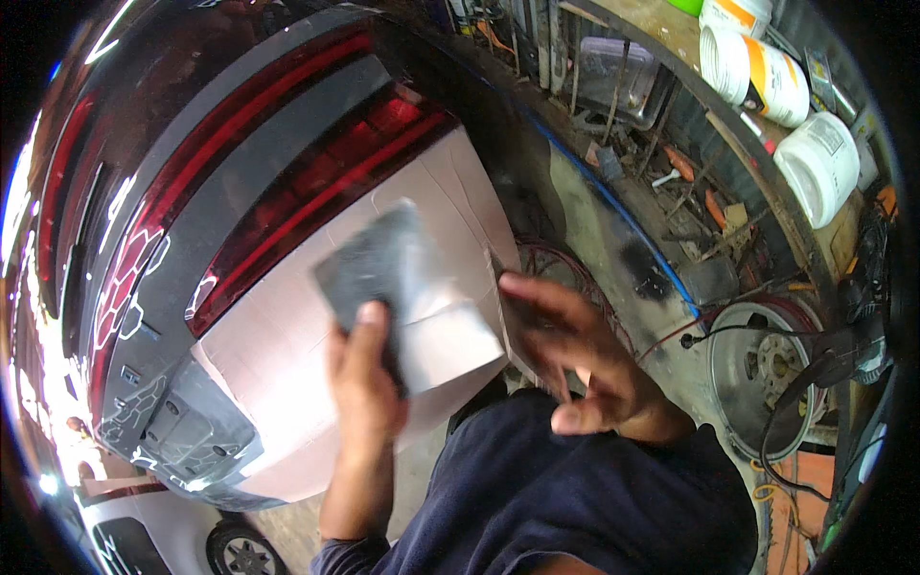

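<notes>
In front of me is the rear of a dark grey car [316,125] with red tail lights [326,187]. Creased pinkish-beige covering [278,369], which looks like masking paper, spreads below the lights. My left hand [369,379] grips a flat dark grey rectangular piece [374,259], thumb on its face; motion blurs it. Its lower part looks pale and shiny, and I cannot tell whether that is the same piece. My right hand [585,359] holds a thin dark brown sheet [522,335] nearly edge-on between thumb and fingers, close to the covering's right edge.
A blue hose [623,216] runs along the floor at right. Beyond it lie scattered tools and scraps and a wheel rim [762,374]. White tubs [757,77] stand on a bench at upper right. A white car [153,532] is at lower left.
</notes>
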